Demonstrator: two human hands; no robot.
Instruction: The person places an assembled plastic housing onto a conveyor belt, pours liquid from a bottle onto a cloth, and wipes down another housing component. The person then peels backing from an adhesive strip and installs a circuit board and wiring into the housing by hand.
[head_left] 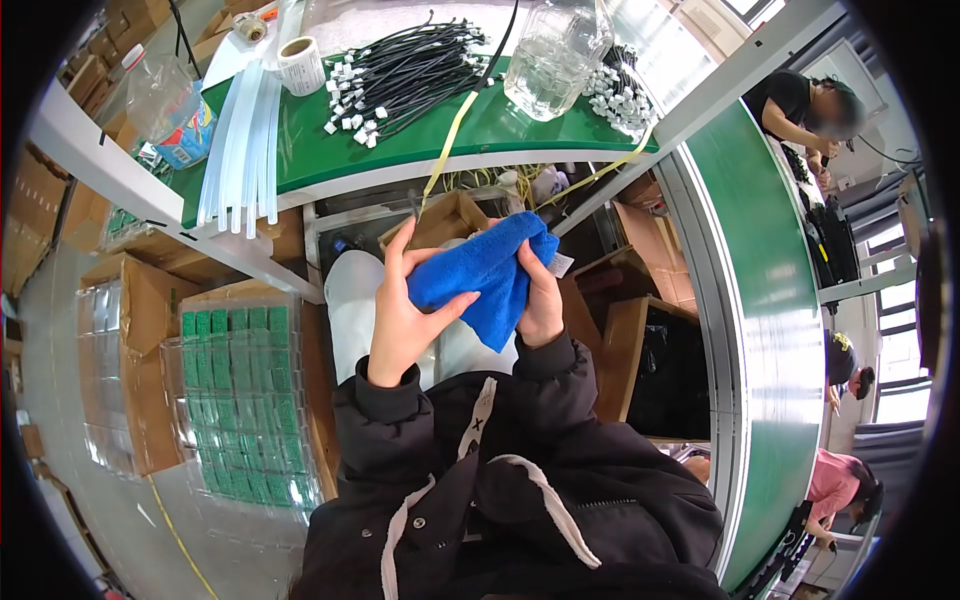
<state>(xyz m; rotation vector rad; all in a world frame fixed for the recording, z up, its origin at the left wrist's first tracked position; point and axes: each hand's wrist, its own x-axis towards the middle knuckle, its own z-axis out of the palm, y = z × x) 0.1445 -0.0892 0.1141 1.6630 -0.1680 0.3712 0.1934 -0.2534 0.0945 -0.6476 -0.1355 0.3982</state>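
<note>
A blue cloth [480, 275] is bunched up in front of me above my lap, one corner hanging down. My right hand [541, 300] grips its right side, thumb lying over the fabric. On the left side, my left hand [402, 315] holds the cloth with the thumb pressed on its front and the index finger raised; the other fingers are partly hidden behind it. A small white tag [561, 265] sticks out beside my right hand. Close to my left index fingertip is the lower end of a yellow strip [449, 140]; I cannot tell whether they touch.
On the green bench [300, 150] lie black cables [410, 75] with white connectors, a label roll [301, 66], clear tubes [240, 150], a glass jug [550, 65] and a plastic bottle [172, 110]. Trays of green boards [245, 400] stand left. Several people work along the right.
</note>
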